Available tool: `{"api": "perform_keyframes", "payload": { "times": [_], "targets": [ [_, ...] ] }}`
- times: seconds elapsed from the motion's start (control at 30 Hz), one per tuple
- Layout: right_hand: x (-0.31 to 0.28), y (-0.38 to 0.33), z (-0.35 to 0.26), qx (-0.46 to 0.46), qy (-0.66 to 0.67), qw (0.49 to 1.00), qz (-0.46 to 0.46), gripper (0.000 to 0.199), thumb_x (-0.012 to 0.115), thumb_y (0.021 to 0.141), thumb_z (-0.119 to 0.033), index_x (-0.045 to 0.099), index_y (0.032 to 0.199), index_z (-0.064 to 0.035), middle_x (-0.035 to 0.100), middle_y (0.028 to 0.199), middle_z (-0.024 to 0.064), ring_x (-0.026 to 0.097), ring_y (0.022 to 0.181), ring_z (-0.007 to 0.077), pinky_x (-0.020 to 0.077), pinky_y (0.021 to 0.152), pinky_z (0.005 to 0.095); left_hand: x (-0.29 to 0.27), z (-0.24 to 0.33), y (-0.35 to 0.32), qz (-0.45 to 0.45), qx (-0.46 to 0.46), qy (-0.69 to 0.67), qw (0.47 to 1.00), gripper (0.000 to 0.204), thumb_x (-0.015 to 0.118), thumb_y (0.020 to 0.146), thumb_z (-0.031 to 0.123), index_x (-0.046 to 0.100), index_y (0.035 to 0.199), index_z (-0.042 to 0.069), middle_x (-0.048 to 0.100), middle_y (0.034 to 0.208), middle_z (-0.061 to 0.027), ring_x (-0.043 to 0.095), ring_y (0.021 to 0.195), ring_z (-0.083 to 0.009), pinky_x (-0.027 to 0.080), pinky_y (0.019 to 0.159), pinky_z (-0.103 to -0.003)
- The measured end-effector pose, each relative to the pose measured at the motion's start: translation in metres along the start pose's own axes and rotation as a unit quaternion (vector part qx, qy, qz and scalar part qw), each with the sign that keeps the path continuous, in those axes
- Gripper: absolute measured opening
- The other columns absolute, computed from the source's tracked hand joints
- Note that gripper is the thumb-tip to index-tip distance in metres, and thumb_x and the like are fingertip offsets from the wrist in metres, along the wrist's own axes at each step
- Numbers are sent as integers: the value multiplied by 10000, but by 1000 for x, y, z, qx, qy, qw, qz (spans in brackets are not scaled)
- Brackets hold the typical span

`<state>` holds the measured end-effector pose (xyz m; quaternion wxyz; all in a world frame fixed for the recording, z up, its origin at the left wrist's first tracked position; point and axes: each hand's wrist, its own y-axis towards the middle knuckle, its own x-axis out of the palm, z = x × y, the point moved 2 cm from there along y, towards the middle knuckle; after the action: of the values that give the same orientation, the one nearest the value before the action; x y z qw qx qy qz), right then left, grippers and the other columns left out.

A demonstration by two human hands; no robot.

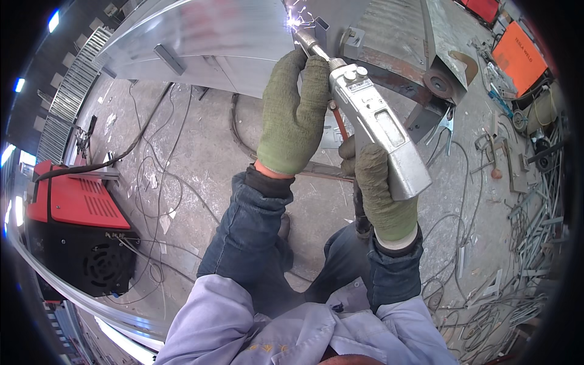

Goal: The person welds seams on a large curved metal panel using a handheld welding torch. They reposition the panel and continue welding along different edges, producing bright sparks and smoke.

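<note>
The left hand [292, 115], in a green knitted glove, has its fingers wrapped around the front barrel of a silver handheld welding gun [371, 121]. The right hand [377, 182], gloved alike, has its fingers clamped on the gun's rear grip. The nozzle touches a shiny sheet-metal cabinet [207, 36], where bright sparks [297, 21] flare. A red welding machine [79, 201] stands on the concrete floor [207, 158] well to the left.

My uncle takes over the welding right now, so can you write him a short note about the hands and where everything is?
Left hand: gloved, grip closed round the front of the silver welding gun.
Right hand: gloved, holding the gun's rear handle.
Gun tip sits at the sparks on the sheet-metal cabinet.
Red machine stands on the floor to the left, cables trailing.
Weld under way; how much seam remains cannot be seen.
</note>
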<state>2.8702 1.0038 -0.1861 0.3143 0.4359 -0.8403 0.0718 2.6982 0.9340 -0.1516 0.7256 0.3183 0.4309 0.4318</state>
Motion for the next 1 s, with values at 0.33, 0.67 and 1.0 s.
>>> {"api": "perform_keyframes", "payload": {
  "times": [0.33, 0.67, 1.0],
  "targets": [
    [1, 2, -12, -74, -227, 970, -37, 533, 595, 1103, -530, 662, 1212, -12, 717, 979, 54, 675, 803, 130, 520, 699, 287, -1, 0, -7, -2, 81, 58, 995, 533, 537, 979, -120, 484, 1503, -37, 651, 1318, -228, 717, 1105, -344, 626, 941, -431],
    [-1, 0, -13, -70, -248, 965, -44, 588, 582, 1088, -578, 653, 1245, -16, 715, 949, 52, 648, 754, 106, 500, 652, 268, -2, 8, -1, -19, -93, -120, 988, 366, 513, 1080, -14, 537, 1445, -42, 679, 1293, -203, 728, 1085, -317, 616, 952, -401],
    [4, 1, -14, -98, -287, 952, -39, 634, 574, 1078, -611, 641, 1259, -8, 714, 971, 66, 668, 787, 130, 527, 690, 286, -1, -3, -10, -6, 65, 39, 997, 579, 575, 955, -129, 473, 1513, -20, 653, 1323, -237, 722, 1101, -360, 627, 951, -446]
  ]
}}
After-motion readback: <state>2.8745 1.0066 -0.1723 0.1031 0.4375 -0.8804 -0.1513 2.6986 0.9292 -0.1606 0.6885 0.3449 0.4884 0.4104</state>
